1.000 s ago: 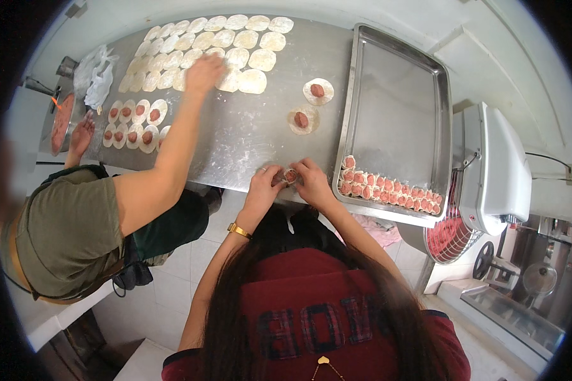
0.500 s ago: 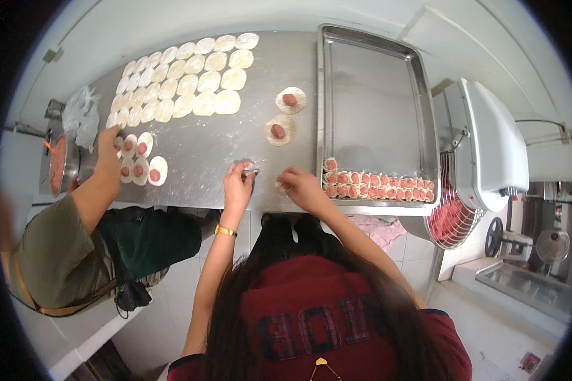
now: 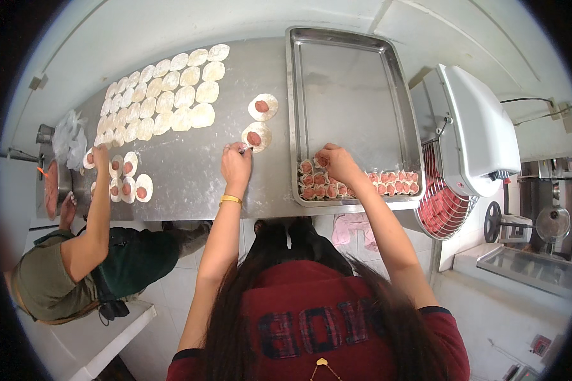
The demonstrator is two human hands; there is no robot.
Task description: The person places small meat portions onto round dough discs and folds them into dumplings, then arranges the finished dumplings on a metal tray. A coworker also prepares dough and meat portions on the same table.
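My right hand [image 3: 338,164] is over the lower left part of a metal tray [image 3: 302,95], its fingers closed on an open-topped meat dumpling [image 3: 321,162]. Packed rows of such dumplings [image 3: 388,184] line the tray's near edge. My left hand [image 3: 236,166], with a yellow band at the wrist, pinches a small grey tool [image 3: 245,150], partly hidden by the fingers. Its tip meets the lower edge of a round wrapper [image 3: 264,132] topped with meat filling [image 3: 253,138]. Just beyond lies another filled wrapper [image 3: 262,107].
Rows of bare wrappers [image 3: 165,101] cover the steel table [image 3: 190,159] at the far left. A co-worker's hand [image 3: 100,155] is at several filled wrappers [image 3: 128,188], beside a bowl of meat filling [image 3: 52,184]. Right of the tray stands a white mixer [image 3: 480,127] with a wire guard.
My right hand has moved right from the table into the tray with the dumpling. My left hand has come up to the nearer filled wrapper. The co-worker's hand has shifted among the wrappers.
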